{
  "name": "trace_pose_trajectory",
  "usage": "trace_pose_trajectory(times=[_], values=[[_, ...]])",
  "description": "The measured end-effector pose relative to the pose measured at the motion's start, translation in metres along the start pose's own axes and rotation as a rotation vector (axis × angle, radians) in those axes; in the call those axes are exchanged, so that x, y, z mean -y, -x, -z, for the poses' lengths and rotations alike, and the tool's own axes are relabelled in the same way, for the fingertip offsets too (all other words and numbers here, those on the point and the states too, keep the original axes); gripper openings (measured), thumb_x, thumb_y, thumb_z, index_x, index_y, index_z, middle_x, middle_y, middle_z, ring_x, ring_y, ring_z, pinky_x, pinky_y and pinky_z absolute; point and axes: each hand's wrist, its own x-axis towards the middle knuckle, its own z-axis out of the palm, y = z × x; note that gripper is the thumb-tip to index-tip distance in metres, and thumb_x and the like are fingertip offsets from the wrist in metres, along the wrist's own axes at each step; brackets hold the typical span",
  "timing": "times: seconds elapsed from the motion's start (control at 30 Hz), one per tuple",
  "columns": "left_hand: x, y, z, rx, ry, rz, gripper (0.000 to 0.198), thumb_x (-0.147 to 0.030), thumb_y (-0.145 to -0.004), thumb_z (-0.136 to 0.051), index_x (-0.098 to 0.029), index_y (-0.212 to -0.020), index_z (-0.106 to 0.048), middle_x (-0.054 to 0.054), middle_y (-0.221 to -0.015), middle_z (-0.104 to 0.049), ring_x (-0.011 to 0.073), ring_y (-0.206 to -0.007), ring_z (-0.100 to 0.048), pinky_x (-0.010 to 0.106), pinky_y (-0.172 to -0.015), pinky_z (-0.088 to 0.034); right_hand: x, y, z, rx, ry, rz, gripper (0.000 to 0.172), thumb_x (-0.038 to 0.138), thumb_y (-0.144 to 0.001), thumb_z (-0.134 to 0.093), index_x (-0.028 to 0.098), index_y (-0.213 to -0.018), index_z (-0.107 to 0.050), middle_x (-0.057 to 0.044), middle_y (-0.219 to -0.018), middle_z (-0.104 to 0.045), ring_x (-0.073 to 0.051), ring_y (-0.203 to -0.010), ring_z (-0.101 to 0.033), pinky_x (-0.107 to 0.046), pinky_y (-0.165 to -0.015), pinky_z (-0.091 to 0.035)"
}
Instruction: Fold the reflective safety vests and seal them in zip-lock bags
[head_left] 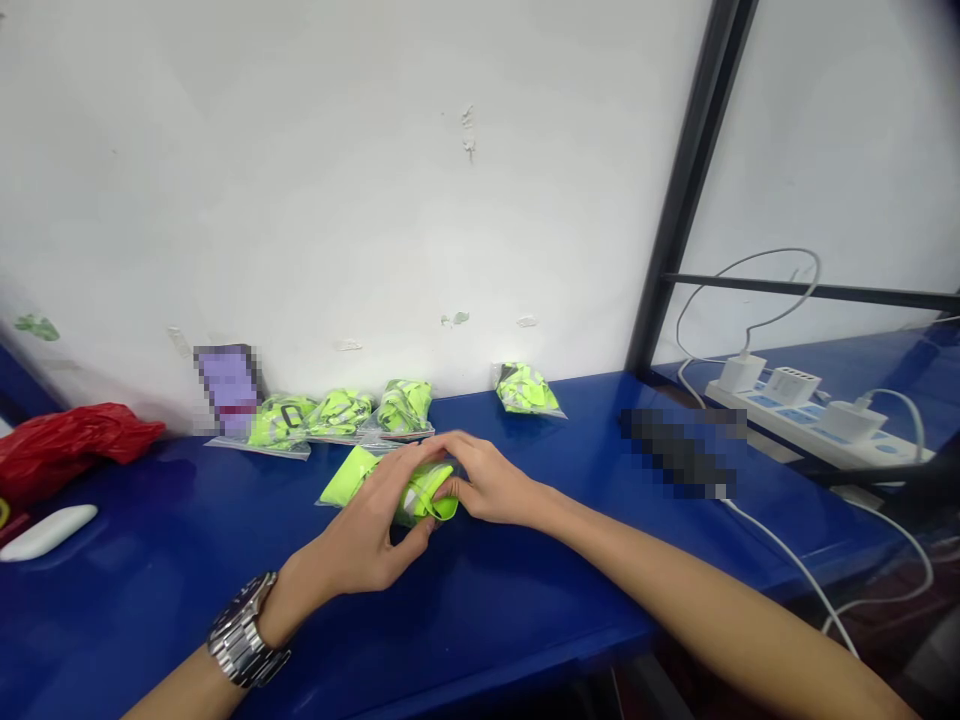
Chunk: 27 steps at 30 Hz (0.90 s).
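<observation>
Between my hands is a folded neon-yellow reflective vest [425, 497] with silver-grey strips, held just above or on the blue table. Clear plastic shows around its edges, like that of a small bag. My left hand [375, 525] lies across its middle, fingers over the top and thumb along the near side. At its right end, my right hand [491, 482] curls round, with the thumb pressed on the yellow fabric. The fingertips of both hands meet at the far side and are partly hidden. A metal-band watch [249, 630] is on my left wrist.
Several bagged yellow vests [341, 412] lie along the wall, with another bag [525, 390] farther right. A phone [229, 385] leans at the back left. A red plastic bag [67, 450] and white oval object [49, 532] sit left; a dark blurred object [679, 450] and power strip [817, 415] right.
</observation>
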Motion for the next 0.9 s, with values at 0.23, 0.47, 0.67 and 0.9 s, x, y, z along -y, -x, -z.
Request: trace_pose_trajectory(times=[0.23, 0.47, 0.67, 0.9], values=[[0.000, -0.004, -0.008, -0.289, -0.335, -0.017, 0.044, -0.028, -0.090, -0.052, -0.012, -0.128, -0.036, 0.020, -0.127, -0.044, 0.0320, -0.123, -0.042, 0.051, -0.101, -0.041, -0.001, -0.002, -0.003, -0.158, -0.037, -0.136, 0.020, 0.019, -0.088, -0.051, 0.020, -0.071, -0.041, 0.006, -0.060, -0.043, -0.009, -0.052, -0.039, -0.022, -0.052, -0.025], [-0.003, -0.006, -0.001, -0.211, -0.434, 0.082, 0.015, -0.028, -0.097, -0.038, -0.020, -0.086, -0.041, 0.003, -0.080, -0.047, 0.0178, -0.069, -0.050, 0.030, -0.062, -0.043, 0.004, 0.000, 0.006, -0.032, -0.012, -0.113, 0.009, 0.025, -0.091, -0.053, 0.018, -0.086, -0.052, 0.003, -0.065, -0.051, -0.009, -0.054, -0.041, -0.022, -0.054, -0.025], [-0.013, -0.006, -0.003, -0.188, -0.731, -0.041, 0.018, -0.011, -0.092, -0.038, -0.021, -0.078, -0.043, 0.001, -0.069, -0.047, 0.0193, -0.063, -0.047, 0.031, -0.059, -0.037, 0.016, -0.002, 0.002, 0.021, 0.134, -0.196, 0.015, 0.025, -0.087, -0.055, 0.018, -0.076, -0.050, 0.006, -0.056, -0.042, -0.009, -0.050, -0.031, -0.024, -0.053, -0.018], [-0.025, -0.002, -0.020, -0.187, -0.617, -0.222, 0.024, 0.002, -0.084, -0.036, -0.020, -0.078, -0.044, 0.001, -0.069, -0.045, 0.0164, -0.059, -0.042, 0.028, -0.055, -0.036, 0.020, -0.003, -0.003, 0.050, 0.337, -0.396, 0.017, 0.023, -0.081, -0.053, 0.018, -0.065, -0.055, 0.003, -0.055, -0.049, -0.011, -0.051, -0.026, -0.028, -0.053, -0.015]])
